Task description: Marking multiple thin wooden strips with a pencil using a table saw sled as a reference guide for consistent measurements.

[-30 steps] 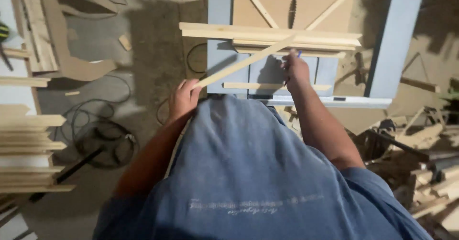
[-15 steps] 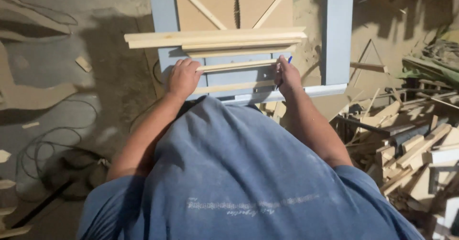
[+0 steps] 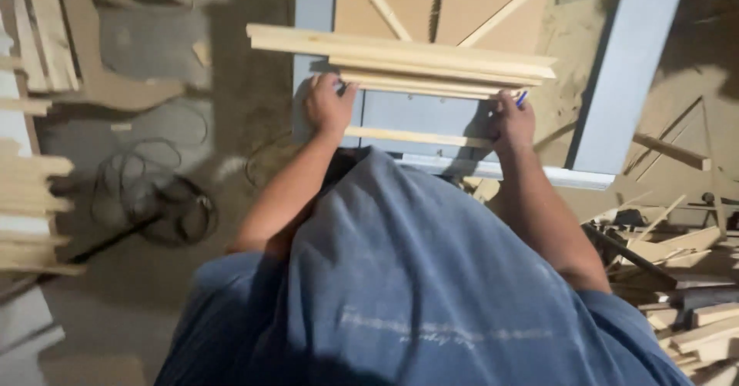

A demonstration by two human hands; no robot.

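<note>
hands (image 3: pixel 329 106) (image 3: pixel 509 123) flank strip (image 3: pixel 419 86) ends — fingers gripping.

No packages, labels, signs or screens appear visible here.

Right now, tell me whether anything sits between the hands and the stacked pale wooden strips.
Nothing visible does. The left hand and the right hand, holding a blue pen, both touch the stacked pale wooden strips.

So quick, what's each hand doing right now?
Left hand: curled over the left end of the wooden strips.
Right hand: closed on a blue pen at their right end.
</note>
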